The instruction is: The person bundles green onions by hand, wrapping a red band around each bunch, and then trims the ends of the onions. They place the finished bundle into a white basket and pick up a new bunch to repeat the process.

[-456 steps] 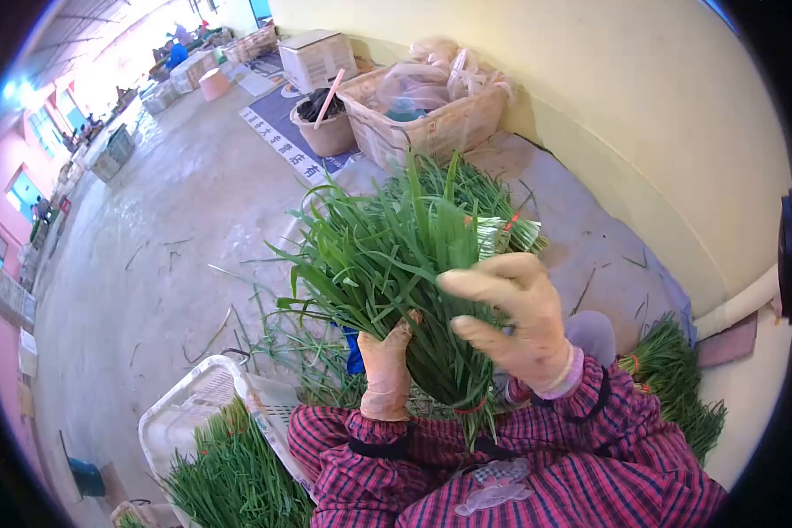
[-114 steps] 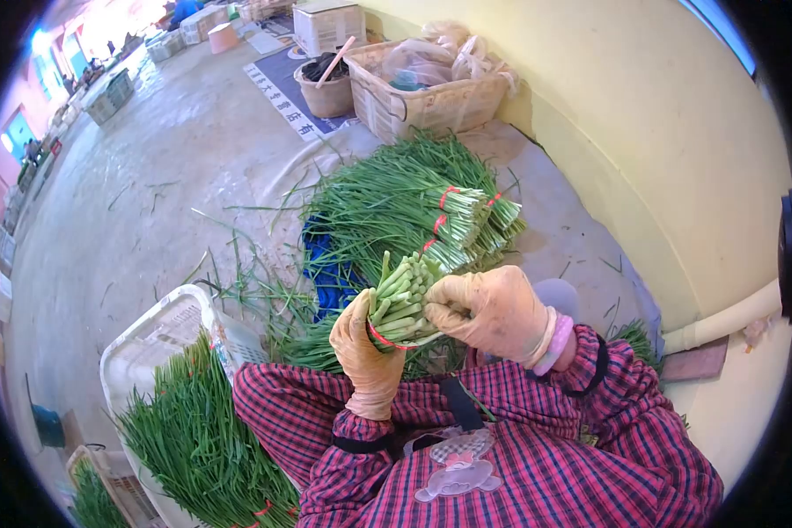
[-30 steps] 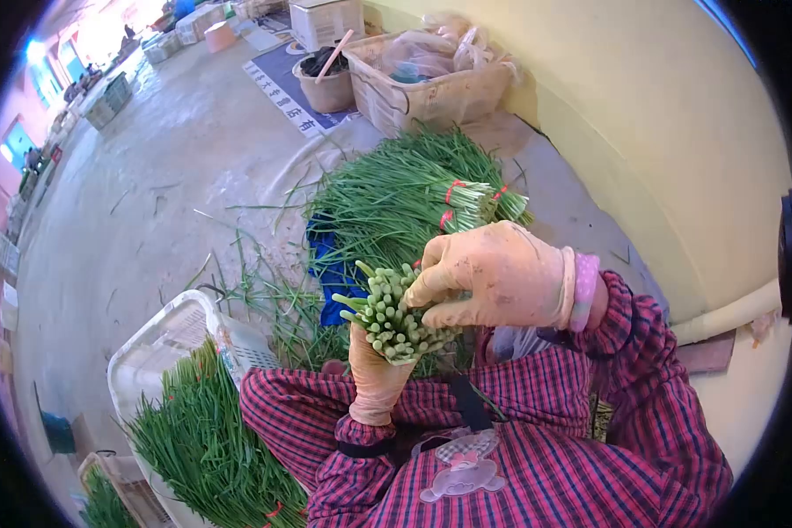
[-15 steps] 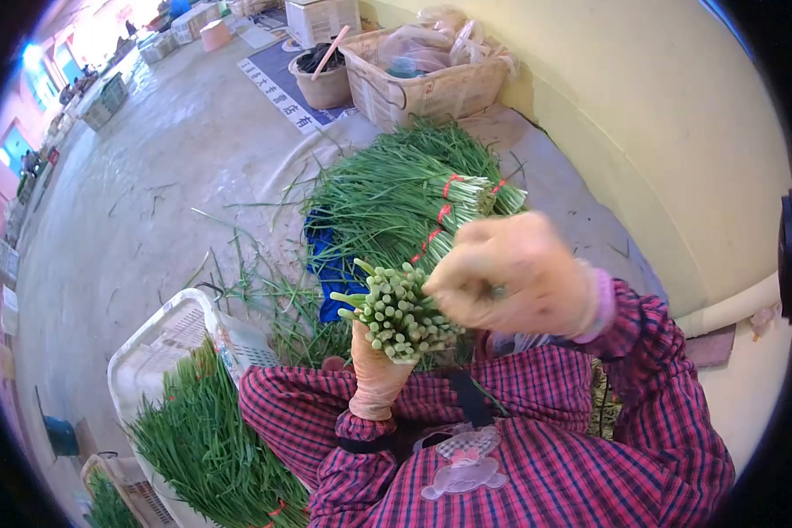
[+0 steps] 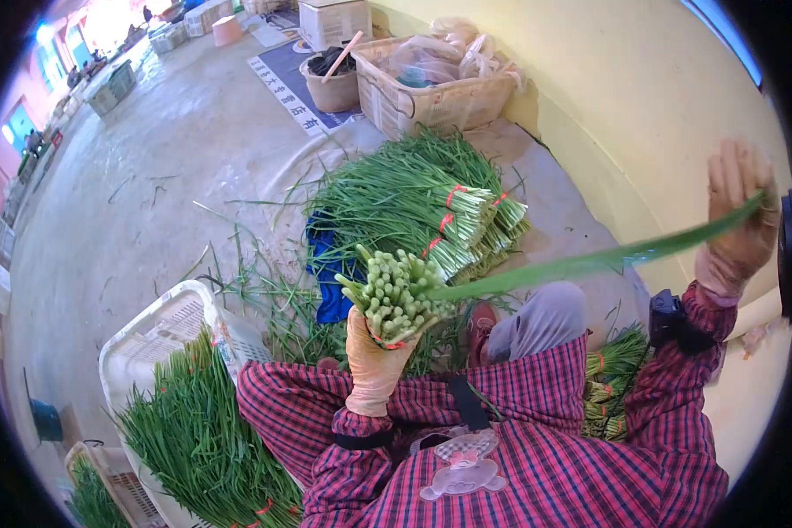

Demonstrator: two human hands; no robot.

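My left hand (image 5: 376,361), in a pale glove, is wrapped round a bunch of green stalks (image 5: 394,295) whose cut ends face up toward me; a red band shows near its lower edge. Far to the right, my gloved right hand (image 5: 737,216) is raised, holding one end of a long green leaf (image 5: 607,261). That leaf stretches across to the bunch. Its fingers are blurred and partly extended. Beyond my left hand lies a pile of banded green bundles (image 5: 405,198) on a sheet.
A white crate (image 5: 207,308) of greens stands at the left, with another crate (image 5: 119,480) below it. More bundles (image 5: 613,378) lie by my right side. A basket of plastic bags (image 5: 436,104) and a bucket (image 5: 333,91) stand at the back, beside the wall (image 5: 625,114).
My right hand has moved from beside the bunch out to the far right and up. A long leaf now stretches between it and the bunch. A red band now shows on the bunch.
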